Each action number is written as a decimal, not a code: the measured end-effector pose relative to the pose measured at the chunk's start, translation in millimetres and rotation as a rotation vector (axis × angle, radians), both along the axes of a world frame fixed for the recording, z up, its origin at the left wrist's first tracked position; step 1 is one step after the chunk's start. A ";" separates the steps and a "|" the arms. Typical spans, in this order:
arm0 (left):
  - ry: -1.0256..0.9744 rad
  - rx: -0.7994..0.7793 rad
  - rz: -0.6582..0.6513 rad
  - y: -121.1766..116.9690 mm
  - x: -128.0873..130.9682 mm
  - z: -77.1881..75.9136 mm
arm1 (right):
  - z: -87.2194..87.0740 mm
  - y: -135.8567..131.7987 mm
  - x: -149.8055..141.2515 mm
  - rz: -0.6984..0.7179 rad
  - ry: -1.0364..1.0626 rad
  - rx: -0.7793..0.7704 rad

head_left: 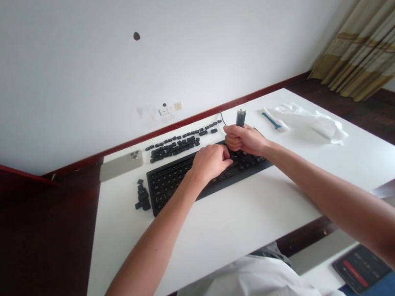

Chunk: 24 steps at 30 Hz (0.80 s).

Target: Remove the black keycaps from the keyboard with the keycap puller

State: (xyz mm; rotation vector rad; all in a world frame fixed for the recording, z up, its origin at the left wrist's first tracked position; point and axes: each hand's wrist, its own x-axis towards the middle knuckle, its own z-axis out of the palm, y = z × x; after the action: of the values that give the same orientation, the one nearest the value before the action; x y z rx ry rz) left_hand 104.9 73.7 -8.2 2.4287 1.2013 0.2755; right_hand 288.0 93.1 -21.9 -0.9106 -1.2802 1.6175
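- My left hand (209,162) curled over the black rectangular keyboard (168,188); I cannot tell whether the fingers gripped anything.
- My right hand (245,140) clenched a dark cylindrical plastic-looking handle (240,118).
- Loose black keycaps (178,146) lay in rows; many keys sat on the board.

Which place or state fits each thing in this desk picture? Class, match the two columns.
Things:
1. Left hand
2. Right hand
3. Blue tool
4. Phone

Places or states:
A. At the edge of the white cloth
B. Resting on the keyboard
C. Gripping a small dark object
D. At the back left of the desk

Right pairs: 1-B, 2-C, 3-A, 4-D.
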 end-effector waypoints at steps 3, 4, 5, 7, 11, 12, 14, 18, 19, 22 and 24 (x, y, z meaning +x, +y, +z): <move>0.042 0.012 -0.014 5.0 2.5 3.5 | 2.1 1.5 6.3 0.021 -0.033 0.023; 0.045 0.022 -0.017 5.0 2.4 3.3 | 3.4 2.0 9.3 0.027 -0.081 0.056; 0.043 0.031 -0.019 4.4 2.1 2.7 | 4.9 2.7 12.5 0.034 -0.157 0.104; 0.034 0.046 -0.022 2.3 1.4 1.1 | 7.7 4.4 19.3 0.047 -0.353 0.220; 0.068 0.107 -0.032 -2.0 3.3 -0.7 | 11.0 9.1 29.7 0.091 -0.576 0.350; 0.087 0.135 -0.037 -3.0 4.7 -0.8 | 11.7 9.8 31.2 0.095 -0.575 0.355; 0.123 0.191 -0.048 -4.8 7.6 -0.8 | 13.3 9.8 32.0 0.104 -0.562 0.347; 0.168 0.236 -0.052 -8.2 10.9 -0.5 | 14.7 4.1 23.0 0.090 -0.540 0.323; 0.175 0.239 -0.053 -8.9 11.1 -0.5 | 13.8 2.3 18.7 0.053 -0.522 0.314; 0.180 0.254 -0.062 -10.6 11.0 -1.6 | 7.3 -1.3 4.9 -0.105 -0.409 0.253; 0.174 0.258 -0.063 -11.2 11.1 -2.8 | 1.7 -1.1 -1.9 -0.213 -0.266 0.184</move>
State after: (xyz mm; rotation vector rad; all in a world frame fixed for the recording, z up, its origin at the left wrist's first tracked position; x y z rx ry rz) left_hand 116.0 62.5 -11.0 2.7569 1.2244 0.2149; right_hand 286.1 92.0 -20.2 -1.1315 -1.4318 1.2220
